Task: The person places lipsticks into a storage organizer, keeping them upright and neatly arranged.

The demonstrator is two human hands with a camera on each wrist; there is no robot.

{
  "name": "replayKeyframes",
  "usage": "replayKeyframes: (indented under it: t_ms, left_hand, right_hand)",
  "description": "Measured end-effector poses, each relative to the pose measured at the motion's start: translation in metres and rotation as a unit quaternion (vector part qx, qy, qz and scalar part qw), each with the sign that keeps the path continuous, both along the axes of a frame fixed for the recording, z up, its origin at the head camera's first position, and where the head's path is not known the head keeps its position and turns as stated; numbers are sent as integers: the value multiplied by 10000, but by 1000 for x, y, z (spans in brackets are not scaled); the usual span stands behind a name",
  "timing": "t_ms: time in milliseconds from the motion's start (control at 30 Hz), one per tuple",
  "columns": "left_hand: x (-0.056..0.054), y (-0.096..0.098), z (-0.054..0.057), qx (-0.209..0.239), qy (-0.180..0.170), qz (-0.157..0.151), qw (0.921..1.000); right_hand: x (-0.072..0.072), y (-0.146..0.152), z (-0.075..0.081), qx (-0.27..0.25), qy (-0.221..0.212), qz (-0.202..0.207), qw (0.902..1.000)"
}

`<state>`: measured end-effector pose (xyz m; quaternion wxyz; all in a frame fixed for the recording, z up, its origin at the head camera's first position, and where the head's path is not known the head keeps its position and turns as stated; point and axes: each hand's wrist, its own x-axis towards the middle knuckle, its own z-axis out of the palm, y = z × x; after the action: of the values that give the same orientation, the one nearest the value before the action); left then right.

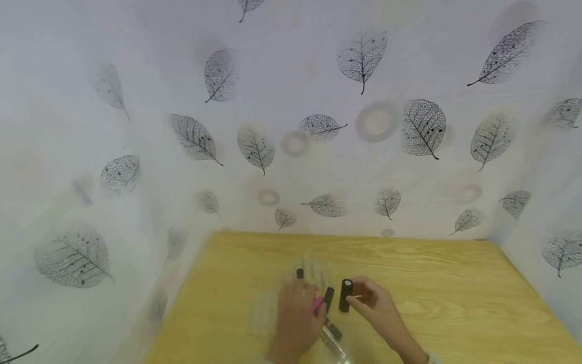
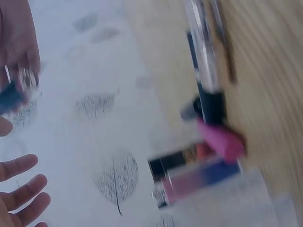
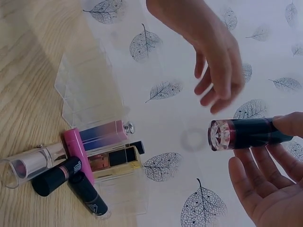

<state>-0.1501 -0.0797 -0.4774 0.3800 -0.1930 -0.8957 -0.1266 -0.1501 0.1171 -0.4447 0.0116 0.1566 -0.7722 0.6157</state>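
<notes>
My right hand (image 1: 375, 306) pinches a black lipstick tube (image 3: 253, 132) with a clear faceted end, held upright in the head view. The left hand (image 3: 220, 66) is off the table with its fingers loosely spread and nothing between them. In the head view it overlaps a clear acrylic organizer (image 3: 90, 87). A pink-to-blue tube (image 3: 105, 135) and a black-and-gold lipstick (image 3: 116, 158) stand in the organizer's slots. Beside it lie a bright pink tube (image 3: 77, 151), a clear-capped tube (image 3: 35, 163) and black tubes (image 3: 57, 177), crossing one another.
All of this is on a wood-grain table (image 1: 454, 283). White sheeting (image 1: 291, 65) printed with dark leaf skeletons rises behind the table and along both sides. The loose tubes lie on the near side of the organizer, between the two hands.
</notes>
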Motion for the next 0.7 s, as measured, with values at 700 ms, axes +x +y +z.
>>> replayKeyframes:
  t_ms: [700]
  left_hand:
    - [9,15,8,284,36,-517,9983]
  right_hand:
    - [-9,11,-5,250,1426,729,9868]
